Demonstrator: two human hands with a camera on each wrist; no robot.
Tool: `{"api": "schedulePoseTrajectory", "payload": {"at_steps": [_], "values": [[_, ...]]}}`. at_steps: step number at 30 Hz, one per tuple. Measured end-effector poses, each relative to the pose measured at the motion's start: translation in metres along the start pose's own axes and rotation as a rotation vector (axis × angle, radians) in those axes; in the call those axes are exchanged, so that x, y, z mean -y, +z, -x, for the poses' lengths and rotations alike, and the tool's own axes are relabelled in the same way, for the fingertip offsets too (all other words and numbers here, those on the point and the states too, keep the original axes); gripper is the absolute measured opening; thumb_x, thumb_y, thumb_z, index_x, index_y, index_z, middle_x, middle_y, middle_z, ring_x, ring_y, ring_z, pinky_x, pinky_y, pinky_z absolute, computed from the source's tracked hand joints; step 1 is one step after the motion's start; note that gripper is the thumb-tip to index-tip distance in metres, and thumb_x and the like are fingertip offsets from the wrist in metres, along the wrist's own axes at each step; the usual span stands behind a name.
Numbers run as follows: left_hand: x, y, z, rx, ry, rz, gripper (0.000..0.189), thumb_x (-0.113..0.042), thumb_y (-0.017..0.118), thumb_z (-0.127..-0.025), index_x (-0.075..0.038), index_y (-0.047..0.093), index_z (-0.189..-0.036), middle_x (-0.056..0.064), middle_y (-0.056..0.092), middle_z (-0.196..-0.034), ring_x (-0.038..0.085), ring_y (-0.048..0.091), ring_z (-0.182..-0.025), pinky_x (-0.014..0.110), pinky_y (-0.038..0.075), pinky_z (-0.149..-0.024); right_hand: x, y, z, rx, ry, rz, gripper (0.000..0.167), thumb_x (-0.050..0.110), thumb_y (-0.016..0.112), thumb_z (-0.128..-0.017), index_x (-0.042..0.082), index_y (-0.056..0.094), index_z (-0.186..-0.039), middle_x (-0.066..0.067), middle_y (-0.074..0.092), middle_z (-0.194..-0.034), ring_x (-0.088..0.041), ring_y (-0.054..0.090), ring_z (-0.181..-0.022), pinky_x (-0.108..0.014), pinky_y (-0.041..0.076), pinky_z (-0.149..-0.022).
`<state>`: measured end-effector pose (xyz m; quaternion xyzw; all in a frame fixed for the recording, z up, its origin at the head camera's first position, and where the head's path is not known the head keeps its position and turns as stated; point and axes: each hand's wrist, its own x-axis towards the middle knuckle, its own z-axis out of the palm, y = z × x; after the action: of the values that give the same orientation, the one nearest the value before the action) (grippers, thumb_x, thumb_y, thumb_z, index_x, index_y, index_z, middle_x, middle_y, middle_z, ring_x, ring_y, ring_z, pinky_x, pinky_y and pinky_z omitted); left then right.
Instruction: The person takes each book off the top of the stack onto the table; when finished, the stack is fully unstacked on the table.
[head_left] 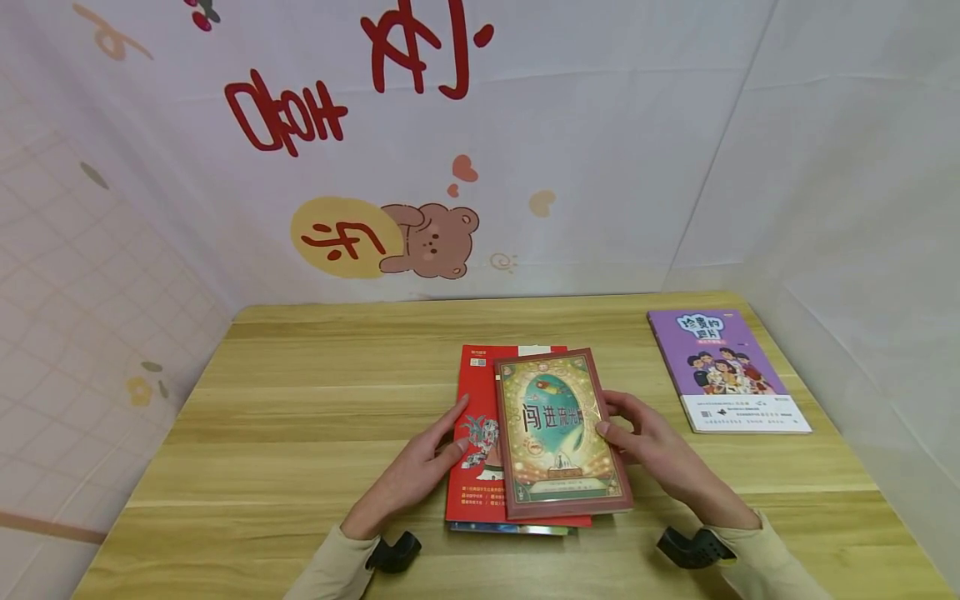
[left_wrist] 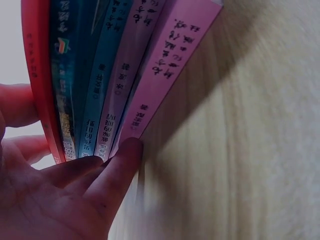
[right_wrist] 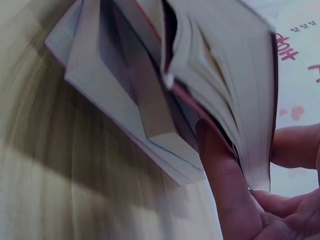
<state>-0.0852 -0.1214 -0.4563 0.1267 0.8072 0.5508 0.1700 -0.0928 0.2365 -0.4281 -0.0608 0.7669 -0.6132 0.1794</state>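
A stack of books lies near the front middle of the table. On top, set askew, is a book with a gold-and-green cover and a brownish-red border (head_left: 551, 475). Beneath it shows a red book (head_left: 480, 379). My left hand (head_left: 422, 471) rests against the stack's left side, its fingers touching the spines of the red, blue and pink books (left_wrist: 167, 60). At the right, my right hand (head_left: 660, 454) grips the top book's edge, thumb on the cover and a finger under it. In the right wrist view that book's pages (right_wrist: 245, 90) stand slightly apart above the others.
A purple book (head_left: 712, 358) with a white lower band lies alone at the table's right back. The wooden table (head_left: 300, 400) meets a white cloth backdrop (head_left: 600, 167) with a bear and red characters. White cloth also hangs at both sides.
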Motion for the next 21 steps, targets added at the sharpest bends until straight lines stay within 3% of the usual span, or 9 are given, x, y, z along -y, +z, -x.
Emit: {"api": "schedulePoseTrajectory", "payload": {"at_steps": [4, 10, 21], "values": [[0.000, 0.000, 0.000, -0.006, 0.009, -0.018, 0.064, -0.027, 0.056, -0.108, -0.026, 0.028, -0.166, 0.012, 0.033, -0.166, 0.031, 0.040, -0.145, 0.056, 0.034, -0.118, 0.000, -0.005, 0.002, 0.003, 0.005, -0.037, 0.063, 0.024, 0.057, -0.108, 0.001, 0.029, -0.159, -0.031, 0.046, -0.147, -0.027, 0.069, -0.105, -0.040, 0.062, -0.082], [0.000, 0.001, 0.000, -0.002, 0.004, -0.008, 0.065, -0.028, 0.057, -0.108, -0.027, 0.028, -0.166, 0.012, 0.033, -0.166, 0.031, 0.040, -0.144, 0.057, 0.035, -0.117, 0.000, -0.011, 0.006, -0.016, -0.037, -0.113, 0.061, 0.020, 0.053, -0.110, -0.002, 0.027, -0.160, -0.028, 0.052, -0.141, -0.023, 0.071, -0.103, -0.041, 0.063, -0.080], [-0.001, 0.002, 0.001, -0.014, -0.022, 0.020, 0.066, -0.028, 0.059, -0.106, -0.031, 0.029, -0.165, 0.011, 0.030, -0.167, 0.030, 0.038, -0.143, 0.056, 0.040, -0.114, 0.002, -0.036, 0.019, -0.147, -0.042, -0.203, 0.065, 0.019, 0.052, -0.110, -0.004, 0.021, -0.162, 0.016, 0.064, -0.126, -0.010, 0.071, -0.101, -0.030, 0.062, -0.078]]}}
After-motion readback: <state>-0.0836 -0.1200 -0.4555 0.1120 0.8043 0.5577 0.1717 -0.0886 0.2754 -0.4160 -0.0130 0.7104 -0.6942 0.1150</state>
